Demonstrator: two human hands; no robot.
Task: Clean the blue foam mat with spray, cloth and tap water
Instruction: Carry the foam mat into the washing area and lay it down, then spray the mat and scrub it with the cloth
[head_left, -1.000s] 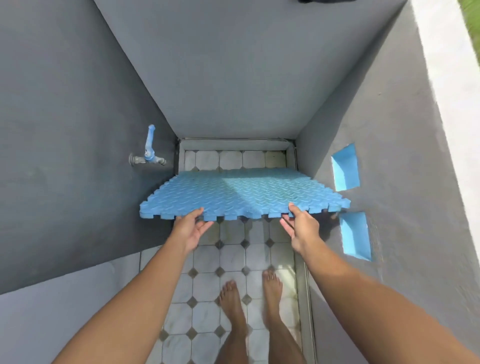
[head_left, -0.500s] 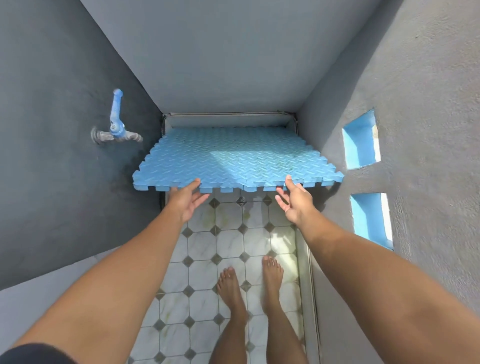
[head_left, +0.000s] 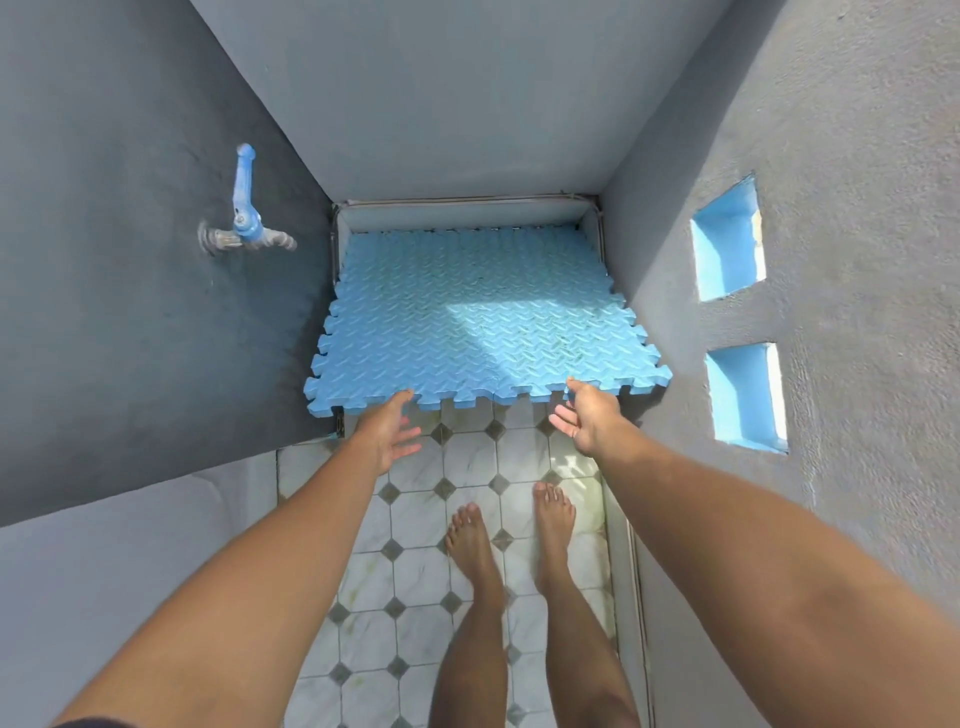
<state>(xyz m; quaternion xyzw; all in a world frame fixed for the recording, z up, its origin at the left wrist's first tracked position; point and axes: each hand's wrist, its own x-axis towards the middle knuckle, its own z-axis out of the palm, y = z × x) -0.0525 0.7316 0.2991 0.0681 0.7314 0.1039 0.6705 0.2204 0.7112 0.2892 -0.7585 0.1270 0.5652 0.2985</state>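
Observation:
The blue foam mat (head_left: 467, 322), with a diamond-plate pattern and puzzle-tooth edges, slopes across the narrow washing bay. Its far edge is down by the back wall and its near edge is raised towards me. My left hand (head_left: 387, 431) is at the near edge on the left, fingers spread and relaxed, only the thumb tip touching the foam. At the near edge on the right, my right hand (head_left: 584, 415) is open too, its thumb against the mat. A blue-handled tap (head_left: 244, 228) sticks out of the left wall. No spray or cloth is in view.
Grey walls close the bay in on the left, back and right. Two blue-lined openings (head_left: 727, 244) pierce the right wall. White octagon floor tiles (head_left: 467, 457) lie under the mat, and my bare feet (head_left: 509, 530) stand on them just behind my hands.
The mat has gone from level to sloping, its far edge dropped to the back of the bay. Both hands, which held the near edge, have loosened, with fingers spread.

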